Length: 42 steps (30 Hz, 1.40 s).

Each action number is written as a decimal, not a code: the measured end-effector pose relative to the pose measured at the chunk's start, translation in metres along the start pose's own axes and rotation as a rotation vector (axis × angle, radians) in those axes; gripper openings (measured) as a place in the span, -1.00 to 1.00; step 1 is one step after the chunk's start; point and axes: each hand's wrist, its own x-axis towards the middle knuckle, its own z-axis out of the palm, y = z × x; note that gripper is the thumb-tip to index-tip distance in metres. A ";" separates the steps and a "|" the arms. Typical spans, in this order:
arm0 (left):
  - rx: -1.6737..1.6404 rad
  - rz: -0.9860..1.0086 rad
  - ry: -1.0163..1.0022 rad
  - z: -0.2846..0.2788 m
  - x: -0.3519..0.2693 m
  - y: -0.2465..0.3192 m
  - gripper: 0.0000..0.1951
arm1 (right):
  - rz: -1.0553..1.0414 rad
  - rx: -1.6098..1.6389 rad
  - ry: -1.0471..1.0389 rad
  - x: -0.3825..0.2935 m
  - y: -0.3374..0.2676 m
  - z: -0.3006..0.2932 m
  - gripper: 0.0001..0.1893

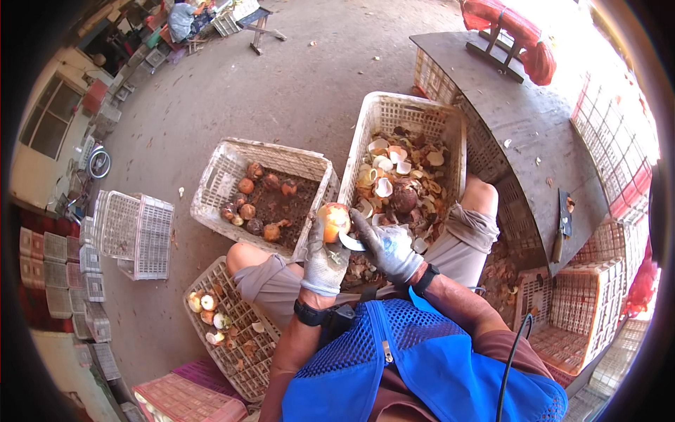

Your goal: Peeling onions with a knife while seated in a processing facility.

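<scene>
My left hand (327, 264), in a dirty white work glove, grips an orange-brown onion (335, 217). In my right hand (394, 249), also gloved, is a small knife whose curved blade (350, 242) lies against the onion's lower side. Its handle is hidden in the glove. Just beyond my hands stands a white plastic crate (408, 104) of onion skins and peelings (390, 163), with a dark reddish onion (404, 199) among them. To the left, another dirty crate (216, 174) holds several unpeeled onions (246, 185). Several trimmed onions (209, 302) lie in a crate (232, 364) beside my left leg.
A dark tabletop (527, 121) on crates stands at right, bearing a cleaver (562, 227) and a wooden stand (495, 53) with red mesh bags. Stacked white crates (137, 232) stand at left. A pink crate (184, 395) sits at lower left. Another person (183, 22) sits far off.
</scene>
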 end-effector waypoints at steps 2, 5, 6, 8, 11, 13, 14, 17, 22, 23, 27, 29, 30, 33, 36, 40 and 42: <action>0.005 0.019 0.001 -0.004 0.004 -0.003 -0.54 | 0.024 0.033 -0.015 -0.001 0.000 0.002 -0.19; 0.049 0.051 -0.005 0.010 0.000 -0.007 -0.54 | 0.094 0.025 -0.053 -0.003 0.003 0.008 -0.19; 0.084 0.070 -0.014 0.016 -0.002 -0.007 -0.55 | 0.096 0.024 -0.051 -0.003 0.003 0.010 -0.19; 0.084 0.078 -0.026 0.010 0.003 -0.012 -0.56 | 0.138 0.019 -0.022 0.000 0.004 0.015 -0.18; 0.108 0.136 -0.033 -0.005 0.014 -0.016 -0.59 | 0.168 0.074 0.027 0.003 0.010 0.037 -0.16; 0.132 0.177 -0.034 -0.009 0.019 -0.015 -0.60 | 0.208 0.136 -0.022 0.009 0.004 0.034 -0.18; 0.198 0.206 0.004 -0.011 0.019 -0.013 -0.60 | 0.274 0.255 -0.053 0.011 0.000 0.032 -0.19; 0.286 0.240 0.077 -0.001 0.015 -0.012 -0.58 | 0.400 0.381 -0.097 0.009 0.003 0.052 -0.28; 0.200 0.099 -0.017 -0.014 0.019 -0.004 -0.54 | 0.693 1.238 -0.033 0.010 0.011 0.063 -0.41; 0.198 0.101 -0.015 -0.013 0.020 -0.003 -0.54 | 0.708 1.361 -0.090 0.013 0.010 0.050 -0.41; -0.005 -0.006 0.082 -0.012 0.024 0.004 -0.51 | 0.851 1.373 -0.319 0.010 0.020 0.020 -0.39; 0.035 -0.052 -0.048 -0.016 0.022 0.008 -0.52 | 0.820 1.475 -0.264 0.006 0.024 0.020 -0.32; 0.034 -0.050 -0.047 -0.019 0.021 0.010 -0.52 | 0.772 1.453 -0.160 0.008 0.015 0.009 -0.31; 0.106 -0.040 -0.114 -0.013 0.014 0.009 -0.50 | 0.754 1.367 -0.020 0.012 0.002 -0.003 -0.32; 0.183 -0.030 -0.061 0.006 0.005 0.002 -0.44 | 0.540 1.415 0.118 0.016 0.002 0.012 -0.47; 0.284 -0.015 -0.156 -0.002 -0.003 0.001 -0.41 | 0.519 0.904 0.211 0.007 -0.004 0.007 -0.68; 0.476 0.074 -0.134 0.002 -0.008 0.001 -0.36 | 0.446 0.763 0.217 0.004 -0.004 0.001 -0.71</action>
